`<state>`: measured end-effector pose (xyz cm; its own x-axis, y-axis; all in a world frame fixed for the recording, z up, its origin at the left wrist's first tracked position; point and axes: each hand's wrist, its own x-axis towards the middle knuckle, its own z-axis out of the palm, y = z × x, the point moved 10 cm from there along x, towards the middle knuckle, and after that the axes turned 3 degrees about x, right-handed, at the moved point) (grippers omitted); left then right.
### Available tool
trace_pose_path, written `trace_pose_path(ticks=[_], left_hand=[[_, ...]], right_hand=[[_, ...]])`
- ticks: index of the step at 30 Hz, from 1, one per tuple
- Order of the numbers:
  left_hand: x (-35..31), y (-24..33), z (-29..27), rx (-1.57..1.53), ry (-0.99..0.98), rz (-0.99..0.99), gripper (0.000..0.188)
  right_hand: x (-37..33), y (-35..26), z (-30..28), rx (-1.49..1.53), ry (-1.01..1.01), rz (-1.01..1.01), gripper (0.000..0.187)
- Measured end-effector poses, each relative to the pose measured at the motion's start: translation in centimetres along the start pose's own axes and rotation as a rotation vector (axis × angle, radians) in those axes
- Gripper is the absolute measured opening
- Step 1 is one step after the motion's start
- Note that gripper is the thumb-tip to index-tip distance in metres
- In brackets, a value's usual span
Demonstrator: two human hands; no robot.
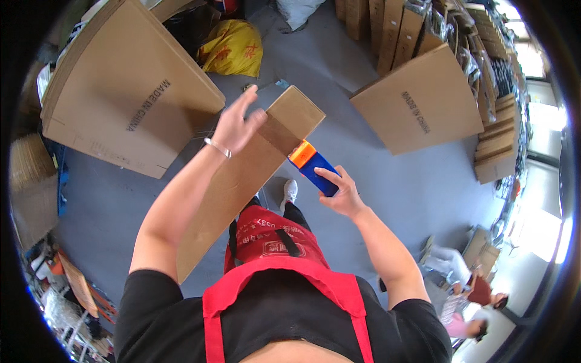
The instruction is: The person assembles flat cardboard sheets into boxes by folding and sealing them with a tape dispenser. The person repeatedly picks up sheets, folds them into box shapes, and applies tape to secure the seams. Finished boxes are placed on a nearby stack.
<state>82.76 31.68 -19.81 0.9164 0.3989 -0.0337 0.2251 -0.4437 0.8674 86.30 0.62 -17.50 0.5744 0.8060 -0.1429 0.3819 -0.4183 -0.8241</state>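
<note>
A long, narrow brown cardboard box [233, 184] stretches diagonally in front of me, its far end at the upper right. My left hand [239, 123] is over the box's left edge, fingers spread and slightly blurred, with nothing in it. Whether it touches the cardboard I cannot tell. My right hand [342, 192] grips a blocky blue hand tool with an orange end [313, 166]. That orange end meets or nearly meets the box's right edge, close to a darker band across the cardboard. The tool's exact kind does not show.
Large flat cartons [133, 91] lean at the left, and another big carton [417, 100] stands at the right before stacked boxes. A yellow bag [233, 48] lies on the grey floor [327, 72] ahead. Other people [466, 296] are at the lower right.
</note>
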Motion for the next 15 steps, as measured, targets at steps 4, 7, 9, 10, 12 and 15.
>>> trace_pose_path(ticks=[4, 7, 9, 10, 12, 15], left_hand=[[-7.0, 6.3, 3.8, 0.775, -0.138, 0.061, 0.116], [-7.3, 6.0, 4.1, 0.843, -0.118, 0.063, 0.118], [-7.6, 6.0, 4.1, 0.829, -0.107, 0.063, 0.117], [-7.6, 5.9, 4.0, 0.83, -0.101, 0.056, 0.117], [-7.6, 5.9, 3.8, 0.832, -0.096, 0.056, 0.115], [-7.5, 6.6, 5.2, 0.802, -0.133, 0.079, 0.114]], right_hand=[[-0.1, -0.4, 0.5, 0.047, -0.019, -0.021, 0.074], [-1.7, 0.0, -0.5, 0.035, -0.039, -0.029, 0.074], [-3.9, 0.7, -1.2, -0.029, -0.053, 0.009, 0.075], [-5.1, 1.0, -1.6, -0.084, -0.061, 0.047, 0.075], [-6.3, 2.0, -1.6, -0.266, -0.116, 0.144, 0.07], [-1.8, -1.7, -0.6, -0.404, -0.128, 0.256, 0.059]])
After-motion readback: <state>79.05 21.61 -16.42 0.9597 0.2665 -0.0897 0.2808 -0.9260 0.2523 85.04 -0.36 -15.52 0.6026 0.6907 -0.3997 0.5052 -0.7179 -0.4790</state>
